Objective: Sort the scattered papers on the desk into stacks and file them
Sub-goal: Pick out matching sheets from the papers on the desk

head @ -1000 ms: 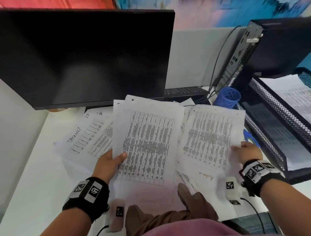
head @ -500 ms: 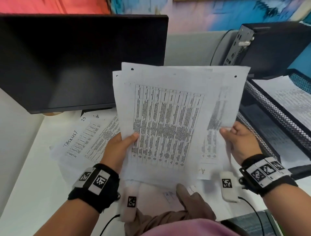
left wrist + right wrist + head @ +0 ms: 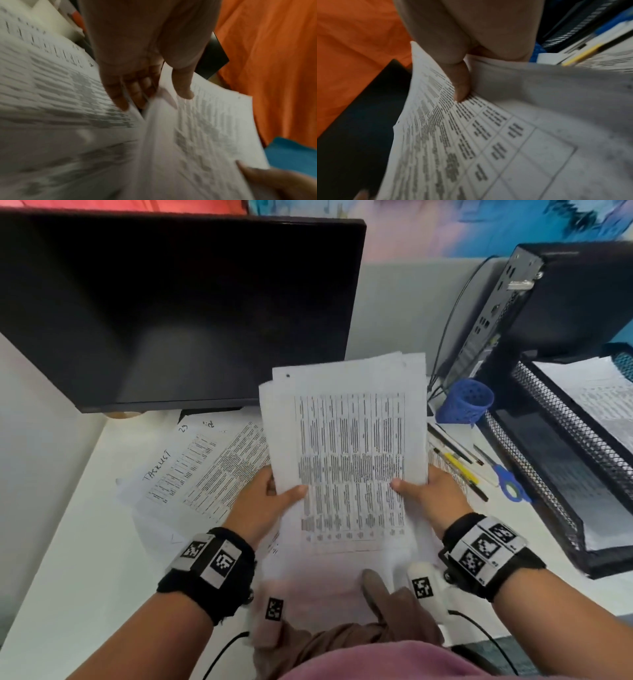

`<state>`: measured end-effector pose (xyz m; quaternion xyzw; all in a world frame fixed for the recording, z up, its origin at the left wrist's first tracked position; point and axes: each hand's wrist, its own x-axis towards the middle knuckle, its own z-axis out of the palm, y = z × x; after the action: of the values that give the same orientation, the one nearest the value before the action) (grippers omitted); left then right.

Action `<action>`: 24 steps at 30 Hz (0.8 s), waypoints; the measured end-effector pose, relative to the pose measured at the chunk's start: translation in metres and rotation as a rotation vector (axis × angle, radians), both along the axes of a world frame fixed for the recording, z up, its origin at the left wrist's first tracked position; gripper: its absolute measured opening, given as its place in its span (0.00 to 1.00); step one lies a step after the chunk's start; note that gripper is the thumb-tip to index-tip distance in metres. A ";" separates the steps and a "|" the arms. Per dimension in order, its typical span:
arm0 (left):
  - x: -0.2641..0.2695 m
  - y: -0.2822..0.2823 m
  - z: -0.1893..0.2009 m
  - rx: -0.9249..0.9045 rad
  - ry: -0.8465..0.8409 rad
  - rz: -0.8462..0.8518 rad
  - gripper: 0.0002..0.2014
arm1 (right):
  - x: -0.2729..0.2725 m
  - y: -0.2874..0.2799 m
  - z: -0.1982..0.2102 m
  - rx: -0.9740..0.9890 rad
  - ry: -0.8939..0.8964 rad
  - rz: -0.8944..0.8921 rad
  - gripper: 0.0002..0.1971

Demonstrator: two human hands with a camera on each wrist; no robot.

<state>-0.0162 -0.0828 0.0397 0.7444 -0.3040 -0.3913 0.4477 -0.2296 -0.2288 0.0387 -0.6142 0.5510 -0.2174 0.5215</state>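
A stack of printed sheets (image 3: 346, 440) with dense tables stands raised above the desk, held from both sides. My left hand (image 3: 270, 501) grips its left edge, thumb on the front and fingers behind; the left wrist view shows the same stack (image 3: 197, 128) pinched by the left hand (image 3: 149, 83). My right hand (image 3: 424, 494) grips the right edge, and its thumb lies on the top sheet (image 3: 471, 135) in the right wrist view. More loose papers (image 3: 202, 470), one with handwriting, lie on the white desk (image 3: 68, 542) to the left, partly under the stack.
A black monitor (image 3: 171, 302) stands at the back. A black mesh tray (image 3: 561, 446) holding papers (image 3: 603, 398) sits at the right beside a computer tower (image 3: 548, 313). A blue mesh cup (image 3: 467, 402), pens (image 3: 459, 467) and blue-handled scissors (image 3: 510, 484) lie between tray and stack.
Both hands lifted two separate sheaves off the desk and brought them together into one narrower stack. Pens and scissors at the right have come into sight.
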 end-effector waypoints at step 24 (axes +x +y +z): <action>0.133 0.054 -0.070 0.838 -0.694 -0.039 0.48 | -0.063 -0.010 -0.073 0.274 0.357 -0.109 0.11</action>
<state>0.1164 -0.0293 -0.0302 0.9387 -0.2657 -0.2185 -0.0216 -0.2922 -0.2388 -0.0344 -0.5357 0.6912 -0.0562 0.4818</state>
